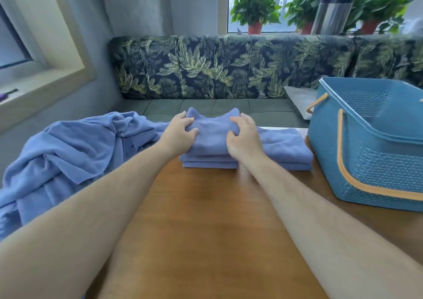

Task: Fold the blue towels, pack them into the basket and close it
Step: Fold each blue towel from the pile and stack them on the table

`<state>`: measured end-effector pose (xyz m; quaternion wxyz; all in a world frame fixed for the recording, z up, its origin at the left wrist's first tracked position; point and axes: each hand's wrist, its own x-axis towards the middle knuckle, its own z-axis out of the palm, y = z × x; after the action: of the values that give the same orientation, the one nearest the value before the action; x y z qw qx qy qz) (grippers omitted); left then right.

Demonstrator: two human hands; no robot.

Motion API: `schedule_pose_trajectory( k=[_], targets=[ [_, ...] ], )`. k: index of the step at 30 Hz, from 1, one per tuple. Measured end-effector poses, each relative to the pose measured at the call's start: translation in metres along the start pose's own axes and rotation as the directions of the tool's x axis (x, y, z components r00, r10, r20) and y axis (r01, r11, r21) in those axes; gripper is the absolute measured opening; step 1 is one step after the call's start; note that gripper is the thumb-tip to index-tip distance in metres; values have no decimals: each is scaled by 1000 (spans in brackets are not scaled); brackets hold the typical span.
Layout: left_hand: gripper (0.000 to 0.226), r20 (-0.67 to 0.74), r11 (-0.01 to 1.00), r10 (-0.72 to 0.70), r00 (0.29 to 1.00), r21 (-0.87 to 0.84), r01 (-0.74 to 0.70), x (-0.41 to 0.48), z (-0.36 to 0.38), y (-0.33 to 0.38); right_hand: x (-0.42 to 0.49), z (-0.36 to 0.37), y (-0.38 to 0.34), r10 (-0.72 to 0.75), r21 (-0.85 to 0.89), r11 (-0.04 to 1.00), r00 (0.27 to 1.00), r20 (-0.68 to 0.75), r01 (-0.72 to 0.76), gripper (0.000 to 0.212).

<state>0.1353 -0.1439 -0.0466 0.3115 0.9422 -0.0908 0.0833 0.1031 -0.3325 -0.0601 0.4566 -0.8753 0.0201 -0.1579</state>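
A folded blue towel lies at the far middle of the wooden table, its far edge lifted into a hump. My left hand grips its left side and my right hand grips its right side. Beneath it and to the right lies a second folded blue towel. A heap of unfolded blue towels spreads over the table's left edge. The blue plastic basket with orange handles stands at the right, its top open.
A green bench with leaf-print cushions runs behind the table. A grey flat piece lies on the bench behind the basket. Potted plants and a metal flask stand on the windowsill.
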Motion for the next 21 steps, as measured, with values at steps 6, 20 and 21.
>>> schedule_pose_trajectory(
  k=[6,20,21],
  targets=[
    [54,-128,977,143,981,177,-120,-7,47,-12,-10,48,34,-289,-299,933,915,-282,203,31],
    [48,-370,968,204,906,217,-129,-44,69,-24,-32,44,20,-511,-462,810,821,-253,362,25],
    [47,-407,975,188,894,185,-121,-53,67,-22,-37,45,16,-545,-436,801,801,-248,410,26]
  ],
)
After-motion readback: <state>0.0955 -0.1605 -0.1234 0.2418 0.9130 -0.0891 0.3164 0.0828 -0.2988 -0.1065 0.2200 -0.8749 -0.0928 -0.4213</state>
